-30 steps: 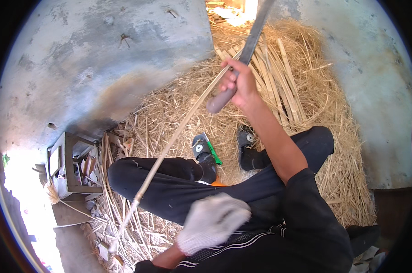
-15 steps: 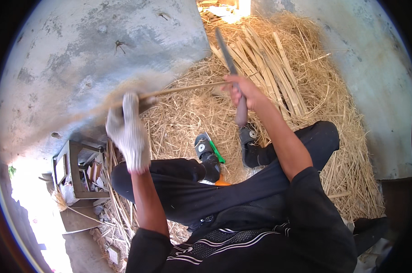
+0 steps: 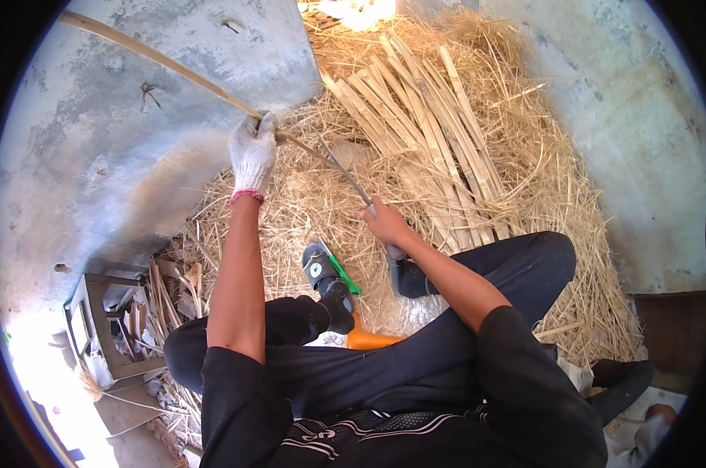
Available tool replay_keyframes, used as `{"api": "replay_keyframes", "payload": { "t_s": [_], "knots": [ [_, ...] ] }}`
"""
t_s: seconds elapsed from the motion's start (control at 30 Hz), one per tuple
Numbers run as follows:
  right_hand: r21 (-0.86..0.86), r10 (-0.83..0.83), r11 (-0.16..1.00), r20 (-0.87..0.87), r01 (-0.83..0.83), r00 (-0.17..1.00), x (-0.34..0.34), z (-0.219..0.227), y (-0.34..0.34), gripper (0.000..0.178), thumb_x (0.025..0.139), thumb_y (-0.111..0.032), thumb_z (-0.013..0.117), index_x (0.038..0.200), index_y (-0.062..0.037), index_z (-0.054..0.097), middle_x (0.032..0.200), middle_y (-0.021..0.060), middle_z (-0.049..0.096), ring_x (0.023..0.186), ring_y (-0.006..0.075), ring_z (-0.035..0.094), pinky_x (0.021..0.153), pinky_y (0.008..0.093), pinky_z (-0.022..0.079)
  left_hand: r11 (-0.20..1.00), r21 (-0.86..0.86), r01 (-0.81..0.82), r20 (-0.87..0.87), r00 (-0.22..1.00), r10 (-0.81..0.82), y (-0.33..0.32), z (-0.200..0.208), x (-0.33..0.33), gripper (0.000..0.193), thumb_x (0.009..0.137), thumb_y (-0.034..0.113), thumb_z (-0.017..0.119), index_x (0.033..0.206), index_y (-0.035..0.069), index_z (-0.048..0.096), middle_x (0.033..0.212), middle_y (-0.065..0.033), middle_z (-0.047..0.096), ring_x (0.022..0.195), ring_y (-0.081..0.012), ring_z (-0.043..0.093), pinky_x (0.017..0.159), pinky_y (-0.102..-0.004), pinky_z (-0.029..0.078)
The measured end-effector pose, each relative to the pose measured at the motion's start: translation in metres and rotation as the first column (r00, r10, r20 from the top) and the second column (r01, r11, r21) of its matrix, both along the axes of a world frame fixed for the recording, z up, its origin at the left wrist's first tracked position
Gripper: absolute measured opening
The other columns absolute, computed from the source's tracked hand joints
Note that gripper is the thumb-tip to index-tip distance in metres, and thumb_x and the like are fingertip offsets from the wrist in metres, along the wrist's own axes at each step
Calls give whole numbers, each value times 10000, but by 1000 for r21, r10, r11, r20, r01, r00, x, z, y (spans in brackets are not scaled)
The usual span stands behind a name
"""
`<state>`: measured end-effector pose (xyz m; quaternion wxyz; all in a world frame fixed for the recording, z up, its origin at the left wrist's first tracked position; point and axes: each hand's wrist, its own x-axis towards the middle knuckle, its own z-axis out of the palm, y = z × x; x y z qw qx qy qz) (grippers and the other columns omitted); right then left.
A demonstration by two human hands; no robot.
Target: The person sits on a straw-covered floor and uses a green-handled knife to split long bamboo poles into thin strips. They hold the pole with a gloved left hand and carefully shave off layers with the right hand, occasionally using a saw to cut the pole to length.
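Observation:
In a white knitted glove, my left hand (image 3: 253, 156) is closed around a long, thin bamboo strip (image 3: 158, 56). The strip slopes from the upper left, through the glove, down toward the middle. My bare right hand (image 3: 387, 223) grips the handle of a long-bladed knife (image 3: 348, 176), nearer to me. Its blade points up and left, and seen from here its far part crosses close to the strip's lower end; whether they touch I cannot tell.
Split bamboo strips (image 3: 427, 117) lie bundled on a heap of pale shavings (image 3: 579, 226). A green-edged tool (image 3: 342, 270) rests by my left shoe (image 3: 318, 264), near an orange object (image 3: 368, 337). Walls (image 3: 634, 117) flank the heap; a cluttered wooden frame (image 3: 95, 312) stands left.
The strip has swung from nearly level and blurred to a steep slope toward the upper left. My right hand has drawn back toward me, and the knife has turned edge-on, pointing further left.

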<state>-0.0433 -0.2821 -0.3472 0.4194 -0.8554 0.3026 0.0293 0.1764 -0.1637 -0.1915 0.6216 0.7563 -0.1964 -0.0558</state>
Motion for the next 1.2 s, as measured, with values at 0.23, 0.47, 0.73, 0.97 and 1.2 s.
{"api": "replay_keyframes", "payload": {
  "t_s": [0.23,0.47,0.73,0.97,1.2],
  "knots": [
    [-22,-7,1000,79,9,997,-9,-31,-5,452,940,-356,555,1172,30,522,862,285,660,835,456,653,749,527,506,985,160,71,79,993,-85,-14,7,-7,247,943,161,635,1083,-43,641,817,-112,693,715,-158,686,683,-295,584],
    [33,-174,984,390,175,904,28,10,-18,392,963,-380,543,1046,3,548,667,200,604,596,337,615,585,447,461,975,214,56,131,988,-85,-25,62,-9,266,949,174,628,1123,-28,631,818,-105,682,755,-167,693,691,-293,604],
    [103,-181,980,134,168,974,8,-25,-4,402,982,-400,492,1069,-10,535,841,284,653,839,472,641,767,534,483,988,-82,133,44,991,-129,-38,5,6,281,979,194,590,1106,-56,607,852,-119,681,717,-164,688,682,-296,577],
    [151,-210,967,14,206,978,2,-60,-16,424,985,-390,483,1131,4,540,898,308,645,908,478,628,813,543,469,987,-141,77,14,997,-75,-35,-6,19,224,987,183,572,999,-39,599,847,-115,664,720,-203,705,676,-329,618],
    [118,-229,973,356,200,906,29,4,-1,412,980,-381,500,1074,18,547,756,259,642,741,442,651,649,519,487,997,-75,3,60,998,2,-12,-4,36,240,985,213,578,992,-26,606,836,-117,675,711,-173,694,662,-305,602]
  ]
}}
